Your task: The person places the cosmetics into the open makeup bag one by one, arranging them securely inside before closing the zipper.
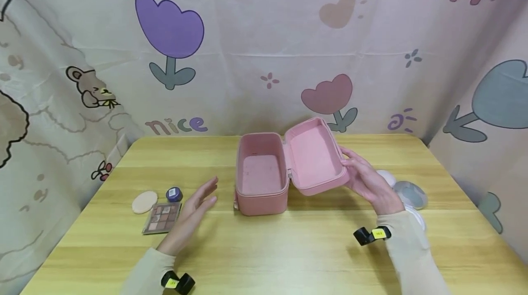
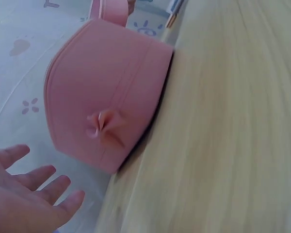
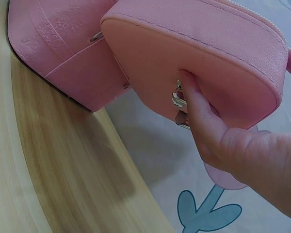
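A pink cosmetic case (image 1: 264, 203) stands on the table with its lid (image 1: 315, 153) swung out to the right, and its inside looks bare. My right hand (image 1: 365, 178) grips the lid by its outer edge, with a digit lying along the outer face beside a metal ring (image 3: 178, 98). To the left of the case, my left hand (image 1: 191, 212) hovers with fingers extended and nothing in it. From the left wrist, the case's side shows a pink bow (image 2: 105, 127), with the left fingers apart from it.
Left on the table (image 1: 231, 258) are an eyeshadow palette (image 1: 162, 218), a small dark-blue round jar (image 1: 174, 194) and a pale round pad (image 1: 144, 202). Near the right forearm lie several round items, one a grey patterned disc (image 1: 410, 194). A printed cloth (image 1: 247, 34) hangs behind.
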Motion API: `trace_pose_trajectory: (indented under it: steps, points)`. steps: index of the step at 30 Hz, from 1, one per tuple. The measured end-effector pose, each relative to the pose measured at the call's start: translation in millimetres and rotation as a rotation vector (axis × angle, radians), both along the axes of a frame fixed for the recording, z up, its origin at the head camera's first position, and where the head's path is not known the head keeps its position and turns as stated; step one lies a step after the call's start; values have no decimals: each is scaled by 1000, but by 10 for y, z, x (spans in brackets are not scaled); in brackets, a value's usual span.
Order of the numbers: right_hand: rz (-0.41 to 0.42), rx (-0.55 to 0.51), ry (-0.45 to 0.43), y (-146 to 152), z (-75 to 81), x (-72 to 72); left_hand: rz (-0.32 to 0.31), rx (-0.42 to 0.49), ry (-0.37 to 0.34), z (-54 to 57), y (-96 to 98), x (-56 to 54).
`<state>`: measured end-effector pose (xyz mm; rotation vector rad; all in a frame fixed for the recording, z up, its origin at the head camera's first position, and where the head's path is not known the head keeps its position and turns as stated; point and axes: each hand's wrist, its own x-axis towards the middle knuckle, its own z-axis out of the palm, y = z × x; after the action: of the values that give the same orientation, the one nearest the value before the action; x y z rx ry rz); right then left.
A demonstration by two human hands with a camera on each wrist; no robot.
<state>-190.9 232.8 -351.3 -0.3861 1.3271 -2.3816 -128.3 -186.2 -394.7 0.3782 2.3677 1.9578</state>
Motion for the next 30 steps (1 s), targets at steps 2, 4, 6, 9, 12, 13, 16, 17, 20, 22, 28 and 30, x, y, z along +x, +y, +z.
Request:
trace_pose_trajectory:
  steps: [2, 4, 6, 9, 12, 13, 16, 17, 20, 22, 28, 30]
  points:
    - [-10, 14, -9, -5, 9, 1, 14, -31, 14, -10, -61, 34]
    - [-21, 24, -27, -9, 22, 2, 22, -49, 17, -24, -134, 48]
    - [-28, 36, -40, -14, 38, 5, 14, -51, 7, -31, -219, 49]
    - [-34, 47, -50, -23, 53, 5, -19, -45, -9, -32, -376, 46]
    - [-37, 50, -54, -26, 54, 4, -77, -1, 20, -32, -543, 46]
    - [-40, 52, -57, -24, 52, 2, -95, 24, 43, -38, -594, 46]
    - [-46, 55, -62, -24, 57, -3, -139, 122, 128, -71, -730, 66]
    - [-46, 58, -61, -28, 60, -6, -140, 148, 151, -87, -773, 84]
    - [-45, 57, -65, -34, 61, -14, -101, 181, 202, -141, -882, 152]
    - [-44, 55, -68, -31, 57, -15, -36, 150, 203, -165, -941, 199]
    - [-37, 30, -61, -15, 32, -20, 136, 54, 118, -195, -1084, 264]
    - [-32, 21, -58, -8, 25, -25, 149, 50, 96, -207, -1136, 275]
